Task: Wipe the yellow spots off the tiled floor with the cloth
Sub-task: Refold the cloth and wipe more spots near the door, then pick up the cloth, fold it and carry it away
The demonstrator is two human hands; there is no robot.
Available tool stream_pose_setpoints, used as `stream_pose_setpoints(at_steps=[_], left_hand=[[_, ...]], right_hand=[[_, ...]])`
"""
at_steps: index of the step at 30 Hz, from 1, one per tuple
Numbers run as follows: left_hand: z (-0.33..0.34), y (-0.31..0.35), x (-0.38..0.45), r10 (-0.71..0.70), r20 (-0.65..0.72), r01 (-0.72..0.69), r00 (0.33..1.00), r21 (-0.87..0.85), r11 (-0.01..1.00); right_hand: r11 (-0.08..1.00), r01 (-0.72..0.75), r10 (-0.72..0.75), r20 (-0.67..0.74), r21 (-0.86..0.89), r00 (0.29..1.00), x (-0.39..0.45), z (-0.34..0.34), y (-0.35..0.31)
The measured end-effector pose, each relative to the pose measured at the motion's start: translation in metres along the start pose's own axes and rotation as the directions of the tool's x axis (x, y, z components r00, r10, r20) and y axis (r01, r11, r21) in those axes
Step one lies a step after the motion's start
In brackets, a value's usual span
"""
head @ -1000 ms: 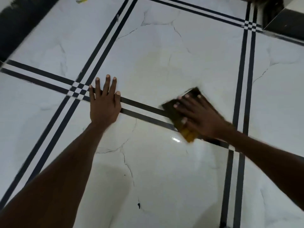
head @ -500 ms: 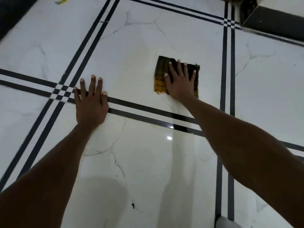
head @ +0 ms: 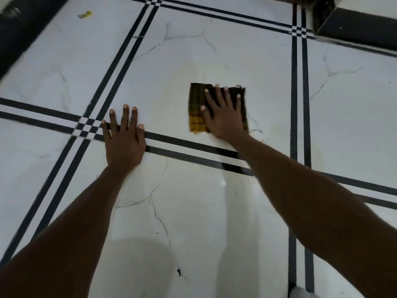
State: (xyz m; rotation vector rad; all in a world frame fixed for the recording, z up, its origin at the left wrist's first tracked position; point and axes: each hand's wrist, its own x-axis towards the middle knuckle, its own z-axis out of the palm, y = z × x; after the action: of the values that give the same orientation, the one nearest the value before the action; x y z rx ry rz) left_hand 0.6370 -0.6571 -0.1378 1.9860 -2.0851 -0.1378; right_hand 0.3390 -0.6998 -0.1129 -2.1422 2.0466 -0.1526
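A folded dark checked cloth (head: 196, 108) with a yellow lower edge lies flat on the white marble-look tile floor (head: 193, 61), above the double black stripe. My right hand (head: 223, 114) presses down on it with fingers spread, palm covering most of the cloth's right side. My left hand (head: 123, 138) rests flat on the floor across the black stripe, fingers apart, holding nothing. A faint yellowish smear shows on the tile above and left of the cloth. A small yellow scrap (head: 84, 14) lies far off at the top left.
Black double stripes cross the floor at a checkered junction (head: 87, 128) beside my left hand and at another junction (head: 298, 31) at the top right. A dark skirting (head: 23, 33) borders the top left, a dark-based wall corner (head: 354, 29) the top right. A small dark speck (head: 178, 271) lies near me.
My right hand slid the cloth from over the black stripe up onto the tile beyond it, then held about there. My left hand stayed planted on the stripe.
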Motion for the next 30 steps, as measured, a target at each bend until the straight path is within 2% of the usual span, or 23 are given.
stream_pose_setpoints(at_steps=[2, 5, 8, 10, 12, 14, 16, 17, 20, 23, 25, 27, 30], left_hand=[[0.0, -0.003, 0.002, 0.003, 0.014, -0.003, 1.0, 0.004, 1.0], [-0.005, 0.008, 0.002, -0.038, 0.071, 0.042, 0.997, -0.053, 0.998], [-0.017, 0.038, -0.005, -0.093, 0.115, 0.114, 0.989, -0.196, 0.974], [-0.02, 0.06, -0.014, -0.063, 0.114, 0.089, 0.991, -0.242, 0.966], [-0.022, 0.082, -0.023, -0.014, 0.086, 0.033, 0.996, -0.222, 0.974], [-0.024, 0.097, -0.027, 0.009, 0.069, 0.005, 0.998, -0.189, 0.982], [-0.027, 0.106, -0.027, 0.015, 0.092, 0.001, 0.996, -0.175, 0.985], [-0.029, 0.108, -0.027, 0.008, 0.106, 0.012, 0.994, -0.187, 0.982], [-0.036, 0.11, -0.023, -0.048, 0.146, 0.09, 0.988, -0.296, 0.951], [-0.041, 0.114, -0.019, -0.103, 0.152, 0.154, 0.983, -0.378, 0.913], [-0.046, 0.119, -0.018, -0.135, 0.144, 0.183, 0.98, -0.401, 0.898], [-0.054, 0.126, -0.02, -0.172, 0.095, 0.196, 0.981, -0.408, 0.892], [-0.071, 0.144, -0.018, -0.202, -0.033, 0.165, 0.979, -0.455, 0.875]], right_hand=[[0.993, 0.121, -0.121, -0.003, -0.011, 0.993, -0.004, 0.01, -0.036], [0.916, 0.402, -0.402, 0.0, -0.018, 0.916, -0.053, 0.024, -0.061], [0.881, 0.462, -0.465, 0.001, 0.1, 0.886, -0.099, 0.02, -0.05], [0.852, 0.378, -0.405, 0.0, 0.362, 0.914, -0.112, 0.008, -0.038], [0.769, 0.232, -0.234, -0.075, 0.595, 0.969, -0.113, -0.011, -0.026], [0.725, 0.104, 0.019, -0.17, 0.681, 0.985, -0.108, -0.027, -0.016], [0.725, -0.069, 0.215, -0.131, 0.685, 0.968, -0.105, -0.036, -0.009], [0.734, -0.15, 0.257, -0.066, 0.663, 0.964, -0.103, -0.038, -0.005], [0.805, -0.299, 0.275, 0.123, 0.513, 0.953, -0.099, -0.038, -0.002], [0.87, -0.308, 0.261, 0.172, 0.385, 0.95, -0.093, -0.039, -0.011], [0.872, -0.296, 0.249, 0.166, 0.389, 0.954, -0.091, -0.039, -0.016], [0.768, -0.306, 0.257, 0.168, 0.562, 0.952, -0.092, -0.045, -0.017], [0.488, -0.304, 0.258, 0.197, 0.819, 0.946, -0.09, -0.065, -0.022]])
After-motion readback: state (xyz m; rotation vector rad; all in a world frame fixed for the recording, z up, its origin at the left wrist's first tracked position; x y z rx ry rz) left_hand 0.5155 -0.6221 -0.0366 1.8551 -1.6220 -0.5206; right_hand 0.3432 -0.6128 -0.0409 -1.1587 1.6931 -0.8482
